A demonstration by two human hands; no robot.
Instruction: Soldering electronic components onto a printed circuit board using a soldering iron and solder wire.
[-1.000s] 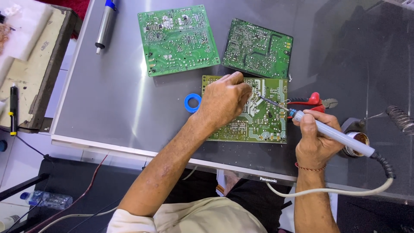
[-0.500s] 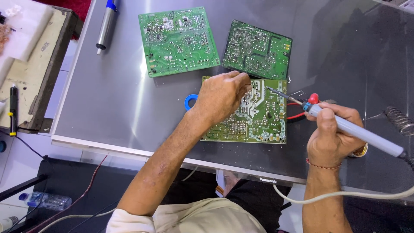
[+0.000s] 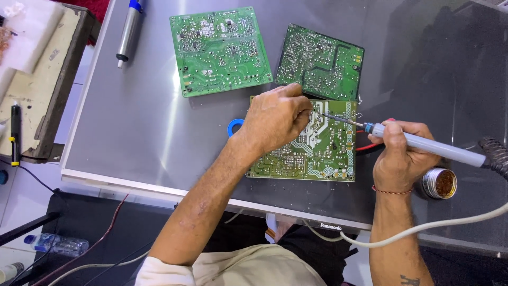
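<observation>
Now soldering iron [image 3: 423, 145] is back on the circuit board [image 3: 323, 153], tip touching; it was lifted off a moment ago. Right hand [image 3: 399, 159] is closed around the handle. Left hand [image 3: 278, 119] is curled, pressing the board flat. Tip-cleaner tin [image 3: 440, 183] sits just right of right hand.

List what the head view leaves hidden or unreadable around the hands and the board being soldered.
- Board under the left hand: the circuit board is partly covered by that hand.
- Iron tip contact: soldering iron tip too small to tell if it touches.
- Blue ring: half hidden by the left wrist.
- Red tool: mostly behind the right hand.
</observation>
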